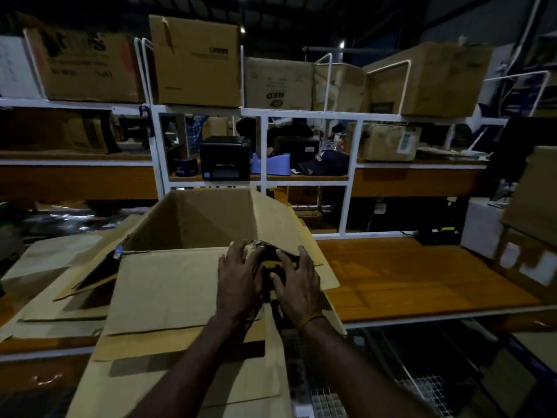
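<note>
With your left hand [238, 279] and right hand [297, 285] spread flat on the dark item [272, 259] mid-frame, ease it squarely into the cardboard box [205, 218].

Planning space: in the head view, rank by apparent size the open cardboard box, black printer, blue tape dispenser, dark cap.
1. open cardboard box (nearest camera)
2. black printer
3. dark cap and blue tape dispenser look alike, unranked

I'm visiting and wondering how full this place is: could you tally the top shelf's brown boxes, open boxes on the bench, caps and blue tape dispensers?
Brown cardboard boxes, top shelf: 5
Open brown cardboard box, bench: 1
Dark navy cloth cap: 1
Light blue plastic tape dispenser: 1
Total: 8
</note>
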Available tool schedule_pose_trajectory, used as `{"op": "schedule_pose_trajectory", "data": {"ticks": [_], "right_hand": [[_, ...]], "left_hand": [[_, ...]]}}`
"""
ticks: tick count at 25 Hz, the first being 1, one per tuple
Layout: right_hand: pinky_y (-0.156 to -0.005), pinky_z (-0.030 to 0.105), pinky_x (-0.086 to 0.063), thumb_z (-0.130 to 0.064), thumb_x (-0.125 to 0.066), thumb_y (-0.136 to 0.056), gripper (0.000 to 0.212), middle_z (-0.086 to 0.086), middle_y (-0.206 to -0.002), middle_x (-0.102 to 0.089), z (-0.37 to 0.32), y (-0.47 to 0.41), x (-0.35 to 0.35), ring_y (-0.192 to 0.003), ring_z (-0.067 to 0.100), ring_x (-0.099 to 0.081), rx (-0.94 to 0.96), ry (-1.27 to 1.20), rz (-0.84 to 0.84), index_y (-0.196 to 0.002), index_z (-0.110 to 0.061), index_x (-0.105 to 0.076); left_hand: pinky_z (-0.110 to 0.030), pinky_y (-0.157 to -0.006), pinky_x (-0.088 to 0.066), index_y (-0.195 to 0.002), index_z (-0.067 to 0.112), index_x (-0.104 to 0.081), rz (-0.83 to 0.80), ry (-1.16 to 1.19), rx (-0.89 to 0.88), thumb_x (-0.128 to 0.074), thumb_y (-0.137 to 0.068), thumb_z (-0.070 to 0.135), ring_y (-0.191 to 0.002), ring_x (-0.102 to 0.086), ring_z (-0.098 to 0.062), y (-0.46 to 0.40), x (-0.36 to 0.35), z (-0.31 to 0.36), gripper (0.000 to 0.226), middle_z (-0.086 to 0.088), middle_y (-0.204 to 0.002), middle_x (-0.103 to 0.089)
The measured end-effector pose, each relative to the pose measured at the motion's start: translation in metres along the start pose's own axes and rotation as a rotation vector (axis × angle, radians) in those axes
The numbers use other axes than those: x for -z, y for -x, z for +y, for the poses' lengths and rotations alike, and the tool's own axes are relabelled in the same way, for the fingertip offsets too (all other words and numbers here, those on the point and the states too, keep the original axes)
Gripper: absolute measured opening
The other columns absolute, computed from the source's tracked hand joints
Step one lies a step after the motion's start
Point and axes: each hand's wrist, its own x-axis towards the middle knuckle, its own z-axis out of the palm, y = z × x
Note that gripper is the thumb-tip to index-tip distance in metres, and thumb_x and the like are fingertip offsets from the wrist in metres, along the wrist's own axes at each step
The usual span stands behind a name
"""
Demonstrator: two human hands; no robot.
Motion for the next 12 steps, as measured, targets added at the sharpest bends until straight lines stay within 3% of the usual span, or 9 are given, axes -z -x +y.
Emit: {"op": "schedule_pose_trajectory", "data": {"ticks": [7,12], "right_hand": [[-0.114,0.042,-0.028,-0.041,-0.05,-0.098,0.056,0.008,-0.162,-0.005,0.112,0.004,0.044,-0.146,0.029,-0.018,-0.105,0.059,0.022,-0.15,-0.037,-0.028],[-0.111,0.043,-0.03,-0.04,-0.052,-0.098,0.059,0.008,-0.162,-0.003,0.215,0.008,0.081,-0.147,0.029,-0.017,-0.191,0.083,0.032,-0.151,-0.037,-0.026]], "left_hand": [[-0.051,-0.102,-0.044,-0.129,0.017,-0.06,-0.018,0.092,-0.17,-0.073,-0.08,0.013,-0.138,-0.037,-0.04,-0.017,-0.076,0.099,0.051,-0.017,-0.137,-0.052],[-0.054,-0.103,-0.044,-0.137,0.02,-0.052,-0.121,0.143,-0.185,-0.067,-0.084,0.017,-0.141,-0.032,-0.038,-0.028,-0.142,0.188,0.055,-0.015,-0.145,-0.045]]}}
